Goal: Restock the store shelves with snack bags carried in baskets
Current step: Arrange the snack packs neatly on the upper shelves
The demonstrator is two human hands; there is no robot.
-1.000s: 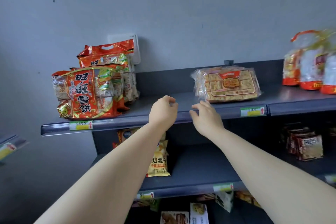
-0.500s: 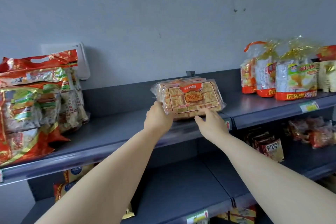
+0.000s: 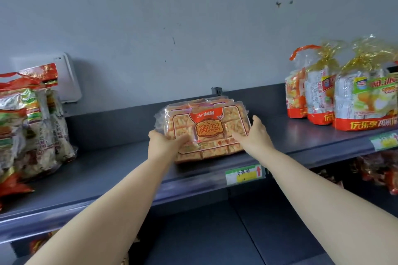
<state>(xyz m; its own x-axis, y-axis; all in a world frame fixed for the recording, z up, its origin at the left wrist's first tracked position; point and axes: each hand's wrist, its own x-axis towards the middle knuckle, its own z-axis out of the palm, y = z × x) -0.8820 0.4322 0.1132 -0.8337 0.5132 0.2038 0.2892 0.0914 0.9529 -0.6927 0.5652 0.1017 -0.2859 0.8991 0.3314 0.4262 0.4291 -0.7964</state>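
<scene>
So it faces front, left hand and right hand fingers curl round our sachima pack, 8 and 3 o'clock.

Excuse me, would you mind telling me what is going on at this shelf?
A person is shelving snacks. The left hand and right hand grip either side of a clear-wrapped pack of snack squares on the upper shelf. Red bags stand to its left, gold-tied bags to its right.
</scene>
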